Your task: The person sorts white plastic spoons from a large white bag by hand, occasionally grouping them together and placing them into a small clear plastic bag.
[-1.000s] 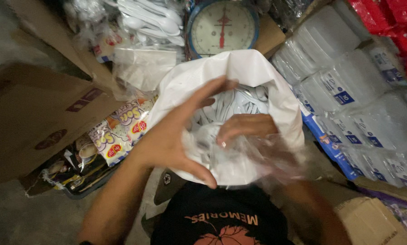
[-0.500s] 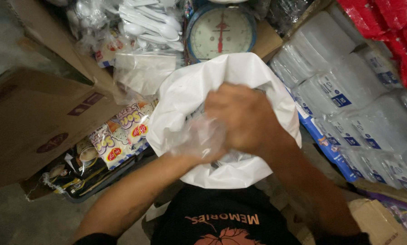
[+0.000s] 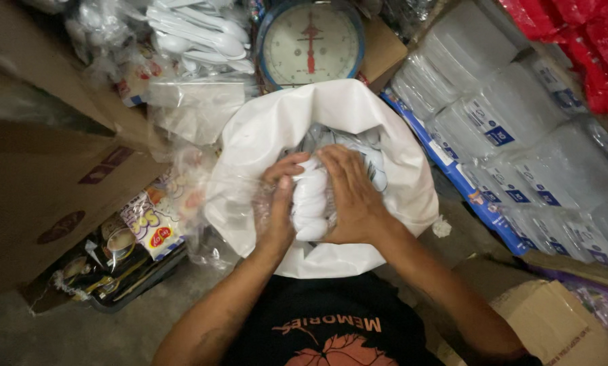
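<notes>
A big white sack (image 3: pixel 263 132) stands open in front of me, filled with white plastic spoons. My left hand (image 3: pixel 277 203) and my right hand (image 3: pixel 350 196) are both over its mouth, pressed around a bunch of white spoons (image 3: pixel 309 203). A thin clear plastic bag (image 3: pixel 263 210) wraps around my left hand and the bunch. The spoons stick up between my palms, bowls side by side. More loose spoons lie deeper in the sack behind my fingers.
A round blue weighing scale (image 3: pixel 309 42) stands behind the sack. Clear bags of white spoons (image 3: pixel 195 41) lie at the back left. A brown carton (image 3: pixel 53 196) and snack packets (image 3: pixel 151 230) are left; stacked clear containers (image 3: pixel 507 129) and red packs (image 3: pixel 589 41) right.
My right hand came down from on top of the bag to its side. A bunch of white spoons now shows between both hands inside the clear bag.
</notes>
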